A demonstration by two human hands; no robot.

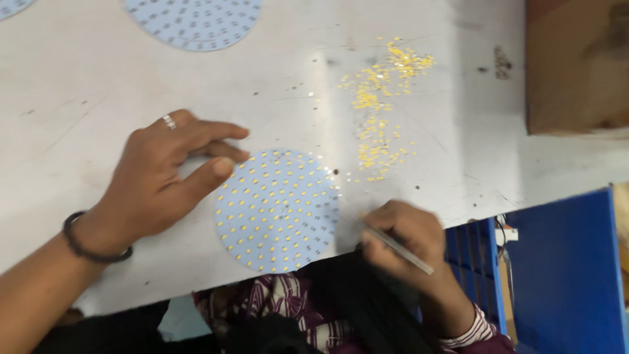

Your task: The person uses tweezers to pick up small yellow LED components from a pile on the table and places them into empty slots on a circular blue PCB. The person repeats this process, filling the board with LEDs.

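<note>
Fingers [219, 147] of your left hand [154, 183] are spreading loosely and resting at the upper-left rim of the round board [277, 210], thumb tip touching its edge. That board is a pale blue disc lying flat on the counter [85, 85], just right of those fingers, and it is carrying close rows of small yellow chips, with a few bare spots toward its lower right. Your right hand [403, 236] is sitting just beyond the disc's right rim, its fingers pinching slim metal tweezers [400, 249] that are slanting down to the right. Loose yellow chips [380, 105] are lying scattered on the counter above your right fingers. Another pale disc [196, 23] is lying well above your left fingers.
</note>
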